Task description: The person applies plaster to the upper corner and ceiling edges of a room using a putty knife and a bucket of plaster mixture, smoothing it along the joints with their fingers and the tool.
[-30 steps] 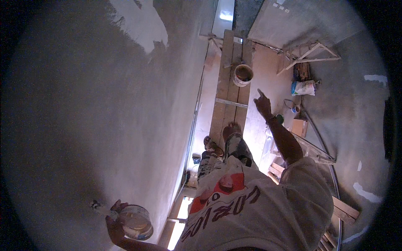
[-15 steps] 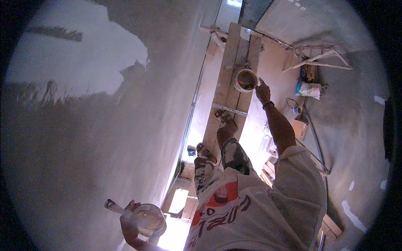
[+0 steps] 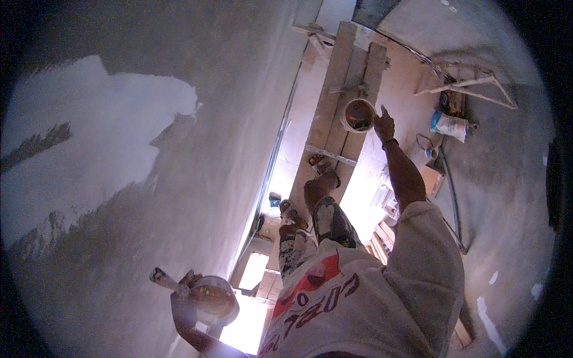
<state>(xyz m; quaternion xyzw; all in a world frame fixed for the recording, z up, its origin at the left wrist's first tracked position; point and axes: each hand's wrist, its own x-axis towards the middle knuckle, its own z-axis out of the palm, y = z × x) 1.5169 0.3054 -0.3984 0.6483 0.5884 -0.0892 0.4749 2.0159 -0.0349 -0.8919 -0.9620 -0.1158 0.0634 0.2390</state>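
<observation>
At the lower left, my left hand is closed around the side of a round tub with pale wet material inside. A pale stick-like tool with a dark end juts out beside the same hand, towards the wall; its kind is unclear. My right arm stretches forward over the planks, and my right hand is at the right rim of a bucket. Its fingers seem to grip that rim, one finger pointing away. Inside the bucket is something dark and reddish; whether it rests on the planks cannot be told.
My sandalled feet stand on narrow raised planks with a crosspiece. The wall at left carries a patch of white coating. Below right are a wooden trestle, a sack and a small cup-like container.
The view has shifted, so the white wall patch appears lower and further left. My right hand and the bucket sit slightly further right in the picture. Both hands keep their hold.
</observation>
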